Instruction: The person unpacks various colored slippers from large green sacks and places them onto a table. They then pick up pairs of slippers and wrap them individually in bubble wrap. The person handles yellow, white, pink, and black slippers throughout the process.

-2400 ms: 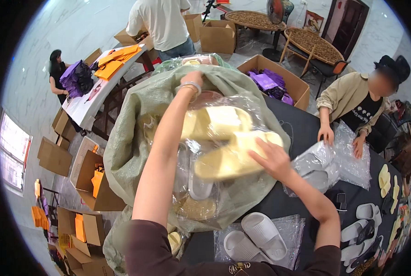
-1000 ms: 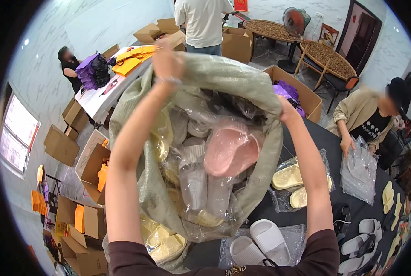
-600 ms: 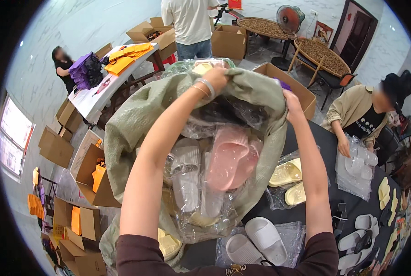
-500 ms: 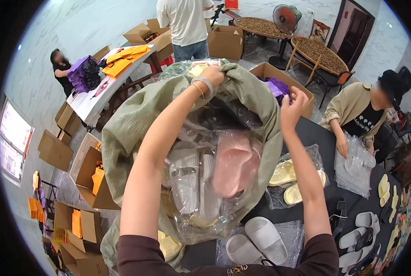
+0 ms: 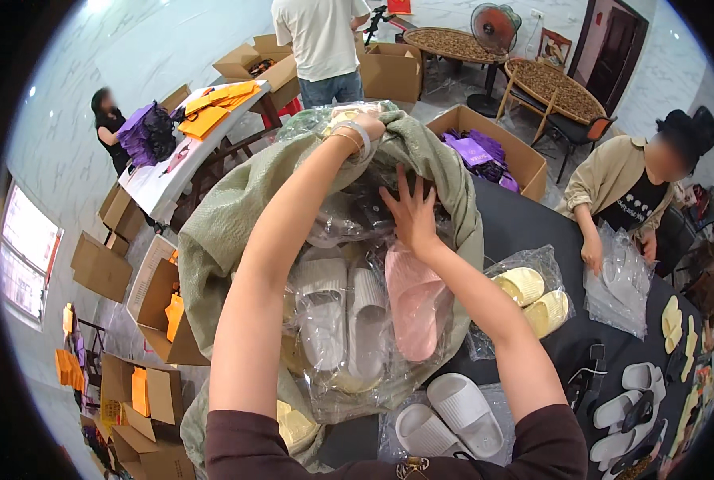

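Observation:
A large grey-green woven sack (image 5: 225,212) gapes in front of me. At its far rim my left hand (image 5: 365,130), closed, grips the folded edge. My right hand (image 5: 410,210) is inside the mouth with fingers spread, over dark plastic-wrapped contents, holding nothing. Below it lies a pink slipper (image 5: 414,308) in clear plastic. A bagged pair of grey slippers (image 5: 325,308) rests beside that, to the left. Pale yellow slippers (image 5: 295,428) peep out by the sack's near left side. What lies deeper in the sack is hidden.
On the dark table (image 5: 517,232) are bagged yellow slippers (image 5: 547,312), white slippers (image 5: 462,412) and loose pairs at right. A person (image 5: 625,188) there handles clear bags (image 5: 617,280). A carton of purple packages (image 5: 485,152) stands beyond; open cartons (image 5: 165,308) fill the left.
My right hand has moved left and down from beyond the sack's right rim into its mouth, fingers spreading. The left hand keeps its hold on the rim.

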`<state>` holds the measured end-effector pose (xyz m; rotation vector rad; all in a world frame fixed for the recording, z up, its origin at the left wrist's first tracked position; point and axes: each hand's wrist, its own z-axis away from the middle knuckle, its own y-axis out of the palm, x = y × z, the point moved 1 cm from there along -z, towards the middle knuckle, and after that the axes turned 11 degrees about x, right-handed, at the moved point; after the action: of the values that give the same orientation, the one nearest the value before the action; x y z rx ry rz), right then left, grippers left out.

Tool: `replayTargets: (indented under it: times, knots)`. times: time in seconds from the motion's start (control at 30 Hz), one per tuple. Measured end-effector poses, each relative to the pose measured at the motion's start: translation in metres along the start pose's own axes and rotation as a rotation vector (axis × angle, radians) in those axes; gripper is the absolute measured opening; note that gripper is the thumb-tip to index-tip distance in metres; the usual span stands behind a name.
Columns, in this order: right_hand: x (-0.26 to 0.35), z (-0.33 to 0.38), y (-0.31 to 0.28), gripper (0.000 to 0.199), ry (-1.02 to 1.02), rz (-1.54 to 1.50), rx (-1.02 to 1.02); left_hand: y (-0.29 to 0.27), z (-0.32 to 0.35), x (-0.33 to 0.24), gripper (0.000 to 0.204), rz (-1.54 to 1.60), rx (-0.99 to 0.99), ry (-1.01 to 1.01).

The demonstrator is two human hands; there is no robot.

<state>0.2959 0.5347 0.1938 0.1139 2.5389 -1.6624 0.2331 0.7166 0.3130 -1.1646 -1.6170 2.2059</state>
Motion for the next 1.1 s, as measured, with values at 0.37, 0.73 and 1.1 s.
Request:
replayTargets:
  times: [0.37,0.73,1.1]
  knots:
    - [-0.029,0.036,-0.058,0.023,-0.286,-0.532,0.046,-0.019,0.015,0.017,0.045,-0.066,0.130,0.225]
    - [-0.055,0.216,-0.162,0.008,-0.949,-0.152,-0.051,-0.037,0.044,-0.007,0.040,-0.215,-0.306,-0.347]
    - [-0.163,0.344,-0.112,0.010,-0.163,-0.056,-0.017,-0.006,0.048,0.047,0.055,-0.254,-0.139,-0.427]
